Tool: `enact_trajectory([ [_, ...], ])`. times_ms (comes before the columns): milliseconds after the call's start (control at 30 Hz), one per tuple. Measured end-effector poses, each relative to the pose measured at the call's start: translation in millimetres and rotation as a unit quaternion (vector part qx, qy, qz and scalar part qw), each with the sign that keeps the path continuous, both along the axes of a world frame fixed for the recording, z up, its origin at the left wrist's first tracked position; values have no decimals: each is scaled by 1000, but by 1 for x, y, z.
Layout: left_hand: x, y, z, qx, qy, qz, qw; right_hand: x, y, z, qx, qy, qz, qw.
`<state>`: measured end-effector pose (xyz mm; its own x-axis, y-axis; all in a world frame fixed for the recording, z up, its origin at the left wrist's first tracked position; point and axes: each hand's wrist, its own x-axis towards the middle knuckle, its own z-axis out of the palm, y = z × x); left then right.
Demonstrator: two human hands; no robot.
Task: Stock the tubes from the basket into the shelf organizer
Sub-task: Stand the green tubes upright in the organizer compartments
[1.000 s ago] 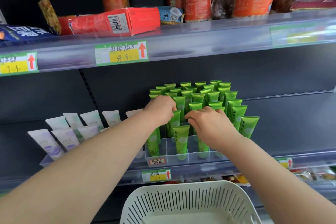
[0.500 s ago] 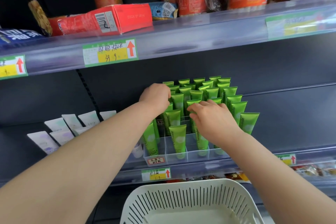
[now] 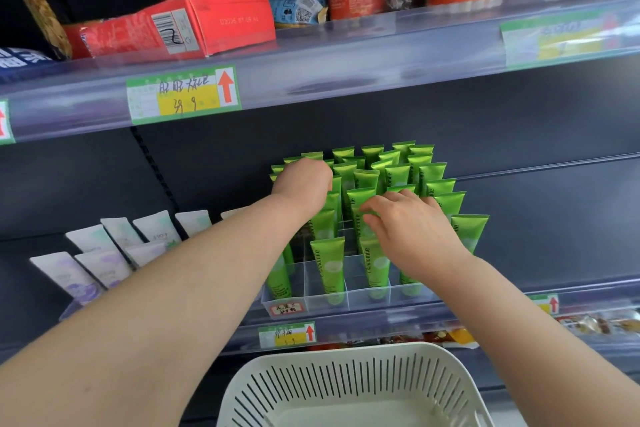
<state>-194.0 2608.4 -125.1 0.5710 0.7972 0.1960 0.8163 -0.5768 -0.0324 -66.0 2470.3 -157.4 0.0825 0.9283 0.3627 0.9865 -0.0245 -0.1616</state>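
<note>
Both hands reach into the clear shelf organizer (image 3: 358,298), a little apart. Left hand (image 3: 304,184) is knuckles-up over the left rows of green tubes (image 3: 431,173), its fingers hidden among them, so I cannot tell its grip. Right hand (image 3: 415,236) lies bent-fingered on the tube tops nearer the front – touching or pinching, unclear. Tubes stand upright in the compartments; the white slotted basket (image 3: 346,374) sits below – pale tubes (image 3: 86,274) lean to the left
</note>
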Motion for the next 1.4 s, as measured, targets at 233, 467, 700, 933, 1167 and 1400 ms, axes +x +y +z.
enact_trajectory([
  [233,-33,4,12,-67,-121,-11,990,-21,4,11,21,4,24,999],
  [467,-85,5,20,-85,-144,-20,986,-72,18,14,22,8,101,995],
  [700,-125,1,19,-86,-148,-20,985,-115,39,-1,-5,-38,148,988],
  [933,-128,1,17,-88,-176,-26,980,-110,44,2,16,-65,96,993],
  [1167,-112,-7,10,-103,-123,-26,987,-101,34,2,0,-62,98,993],
  [1400,-96,-8,5,-90,-41,-19,995,-80,24,14,10,-44,75,996],
])
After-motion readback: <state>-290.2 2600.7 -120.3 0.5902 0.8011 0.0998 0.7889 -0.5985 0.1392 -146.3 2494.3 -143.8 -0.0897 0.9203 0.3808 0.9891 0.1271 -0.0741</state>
